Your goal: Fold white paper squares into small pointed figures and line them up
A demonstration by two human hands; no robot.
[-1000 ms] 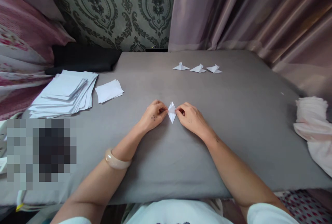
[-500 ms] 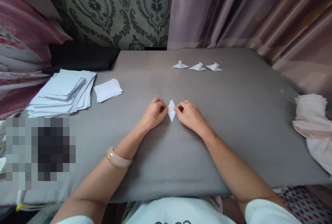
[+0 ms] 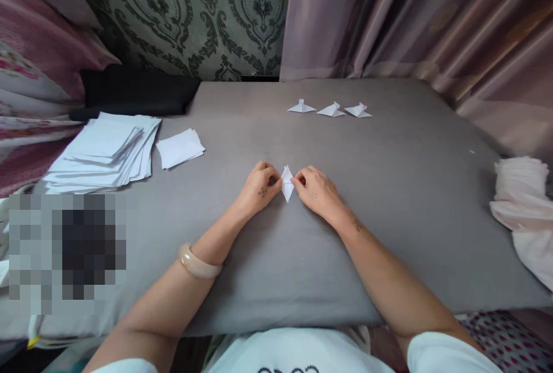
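Hardly anything shifts from half a second ago: left hand (image 3: 260, 188) at nine o'clock, right hand (image 3: 317, 189) at three, fingertips nearly together, each pinching one edge of the folded paper (image 3: 287, 190) between them. Three finished-looking shapes (image 3: 332, 110) sit at one o'clock. Uneven pulling could skew its crease or tear it.

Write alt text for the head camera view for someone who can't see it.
A person's left-hand grip and right-hand grip pinch opposite sides of a folded white paper over gray cloth. Three folded shapes sit beyond; a large paper stack and a smaller stack lie left.
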